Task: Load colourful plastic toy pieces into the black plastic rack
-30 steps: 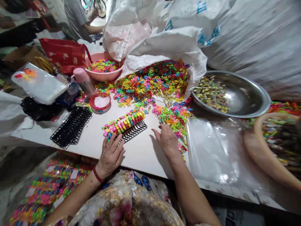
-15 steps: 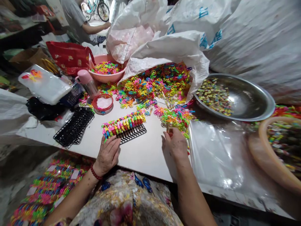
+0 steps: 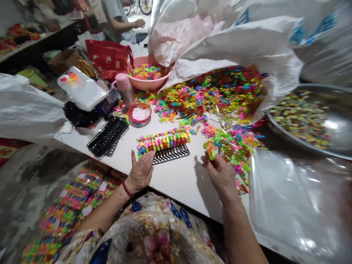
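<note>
Since the earlier frame, my view swings to the left, and the right hand (image 3: 223,178) comes up with small coloured pieces (image 3: 210,149) at its fingertips. Going from the left, I see packed bundles (image 3: 79,194) down on the floor, their lower end cut off by the bottom edge. The stacked black racks (image 3: 107,136) overlap too closely for me to count. The working rack (image 3: 172,154) lies on the white table (image 3: 176,185), between the two hands; its far side is hidden under a row of bright pieces (image 3: 165,140), and its near left corner is behind fingers. To the right, the steel basin (image 3: 339,132) runs out of frame, and so do the clear plastic bags (image 3: 291,209).

The left hand (image 3: 140,172) is loosely spread, fingers reaching forward, tips against the rack's left end; I can't tell how firmly they press. The right hand is pinched narrow, thumb to fingers, on the orange and yellow-green pieces, just beside the loose pile (image 3: 233,146). Its own fingers cover part of them, so I can't make out how many it holds.
</note>
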The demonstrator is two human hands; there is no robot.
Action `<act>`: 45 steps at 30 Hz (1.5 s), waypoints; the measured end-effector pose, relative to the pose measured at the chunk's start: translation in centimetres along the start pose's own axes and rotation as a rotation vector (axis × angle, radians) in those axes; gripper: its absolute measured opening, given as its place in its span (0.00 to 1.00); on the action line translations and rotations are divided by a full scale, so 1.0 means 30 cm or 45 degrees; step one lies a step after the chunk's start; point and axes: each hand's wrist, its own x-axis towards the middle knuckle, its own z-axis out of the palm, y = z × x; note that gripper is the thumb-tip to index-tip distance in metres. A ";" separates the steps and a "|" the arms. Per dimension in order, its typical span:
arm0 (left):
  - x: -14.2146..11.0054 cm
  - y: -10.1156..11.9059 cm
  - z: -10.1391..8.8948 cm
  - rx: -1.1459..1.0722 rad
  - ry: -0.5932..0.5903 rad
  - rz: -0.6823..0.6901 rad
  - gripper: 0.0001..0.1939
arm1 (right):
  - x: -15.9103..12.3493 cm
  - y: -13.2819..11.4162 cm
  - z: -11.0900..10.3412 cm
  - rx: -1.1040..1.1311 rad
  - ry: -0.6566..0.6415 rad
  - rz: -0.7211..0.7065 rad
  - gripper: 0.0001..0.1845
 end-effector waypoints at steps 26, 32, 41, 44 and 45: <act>-0.005 -0.054 0.006 -0.008 -0.024 0.133 0.33 | -0.039 -0.189 0.459 0.179 -0.749 -0.828 0.10; 0.003 -0.003 -0.015 0.191 -0.104 0.015 0.30 | -0.056 -0.232 0.464 0.114 -0.759 -0.801 0.17; 0.005 0.010 0.008 0.126 0.019 -0.002 0.25 | -0.040 0.004 0.072 -0.526 0.045 -0.386 0.16; 0.001 0.004 0.034 0.033 0.052 0.012 0.20 | 0.015 0.102 -0.084 -0.887 0.312 -0.115 0.23; 0.002 0.004 0.040 0.013 0.058 0.010 0.19 | 0.036 0.118 -0.116 -0.939 0.342 -0.048 0.24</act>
